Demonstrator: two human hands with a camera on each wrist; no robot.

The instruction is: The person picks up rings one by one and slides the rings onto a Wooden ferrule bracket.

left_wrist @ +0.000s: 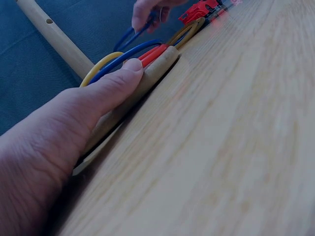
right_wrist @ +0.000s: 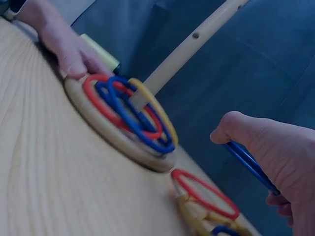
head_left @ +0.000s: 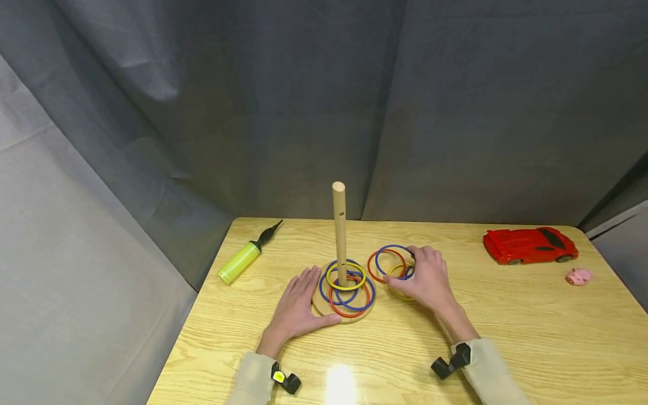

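Note:
A wooden post (head_left: 341, 236) rises from a round wooden base (head_left: 322, 305), with several blue, red and yellow rings lying round its foot. My left hand (head_left: 298, 309) rests against the base's left side, fingers straight and thumb along its front edge; the left wrist view shows the thumb (left_wrist: 113, 86) on the rim. To the right of the base, my right hand (head_left: 425, 278) holds a blue ring (right_wrist: 248, 164) up off the table between thumb and fingers. Below it lie a red ring (right_wrist: 204, 191), a yellow ring (right_wrist: 189, 216) and part of another blue ring (right_wrist: 224, 230).
A yellow-green hand pump (head_left: 240, 262) with a black nozzle lies at the back left. At the right are a red toy car (head_left: 529, 246) and a small pink pig-like toy (head_left: 578, 276). Behind the wooden table (head_left: 253, 332) hangs a dark grey curtain (head_left: 283, 112).

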